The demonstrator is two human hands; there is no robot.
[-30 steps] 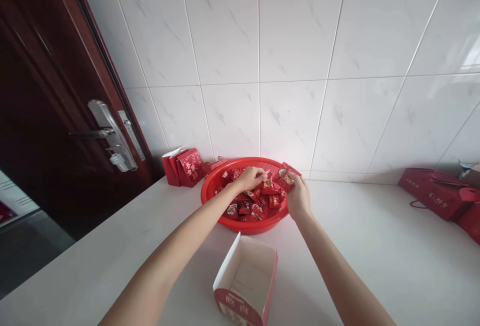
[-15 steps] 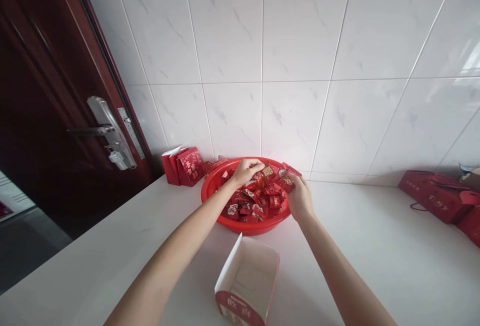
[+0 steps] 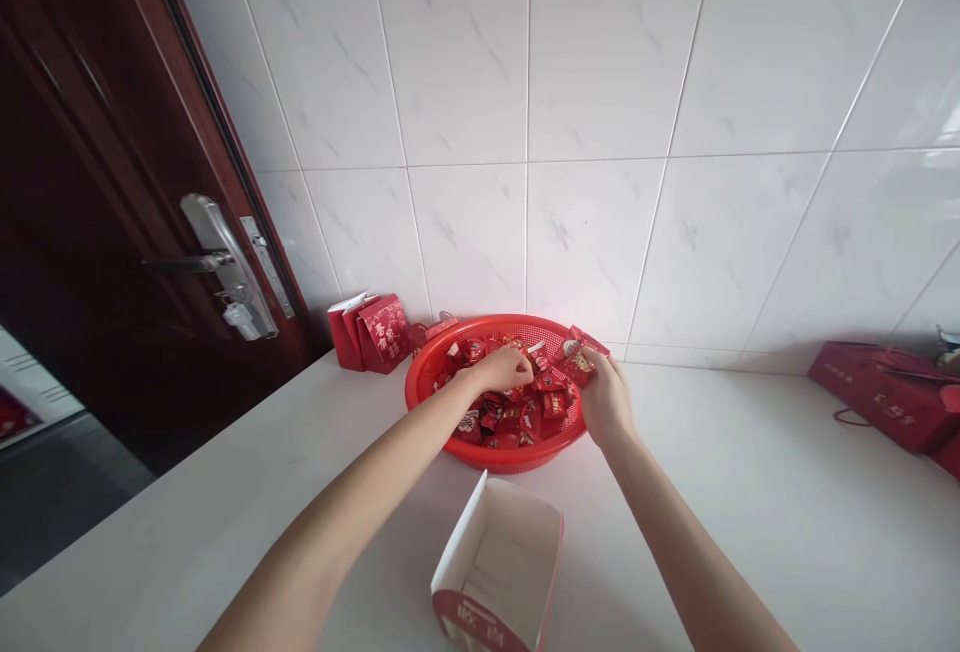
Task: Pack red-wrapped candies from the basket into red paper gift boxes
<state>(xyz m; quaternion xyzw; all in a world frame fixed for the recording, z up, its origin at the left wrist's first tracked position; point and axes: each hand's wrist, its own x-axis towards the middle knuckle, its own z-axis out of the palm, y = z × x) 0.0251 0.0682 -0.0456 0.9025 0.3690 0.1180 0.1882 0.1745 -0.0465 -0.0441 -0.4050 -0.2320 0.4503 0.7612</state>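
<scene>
A red plastic basket (image 3: pixel 421 384) on the white counter holds many small red wrapped packets (image 3: pixel 512 420). Over the packets, near the basket's middle, my left hand (image 3: pixel 508 369) is closed, its fingertips pinched; anything between them is too small to make out. At the basket's right rim my right hand (image 3: pixel 606 394) grips red packets (image 3: pixel 577 357) with gold and white print. In front of the basket stands an open box (image 3: pixel 501 567), white inside with a red printed front; no packets show in it.
Small red boxes (image 3: pixel 382 334) stand by the wall left of the basket. Red gift boxes (image 3: pixel 881 394) lie at the far right of the counter (image 3: pixel 735 492). A dark red door with a metal handle (image 3: pixel 232 272) is on the left.
My left hand has moved slightly down and right, lower into the packets. My right hand keeps its grip at the right rim. The view has shifted a little.
</scene>
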